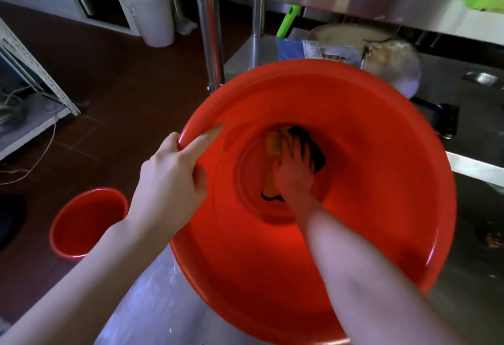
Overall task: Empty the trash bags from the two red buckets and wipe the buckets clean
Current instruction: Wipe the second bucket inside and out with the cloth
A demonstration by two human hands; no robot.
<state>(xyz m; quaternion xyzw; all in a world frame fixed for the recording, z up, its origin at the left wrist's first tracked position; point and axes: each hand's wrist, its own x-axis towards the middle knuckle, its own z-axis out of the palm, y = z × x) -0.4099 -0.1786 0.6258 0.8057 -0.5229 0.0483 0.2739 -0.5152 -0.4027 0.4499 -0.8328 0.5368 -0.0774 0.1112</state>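
Head view: round red plastic bucket (376, 186) opens toward me; my left hand (169, 181) grips its rim, my right hand (296, 174) presses spread fingers on orange-black cloth (275, 143) at its bottom.

Left hand (174, 178) grips the rim of the big red plastic bucket (381, 181), index finger straight; right hand (294, 171) presses down, fingers splayed.

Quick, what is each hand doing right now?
Left hand: holds the rim of the large red bucket.
Right hand: open, presses a yellow-and-black cloth on the bucket's bottom.
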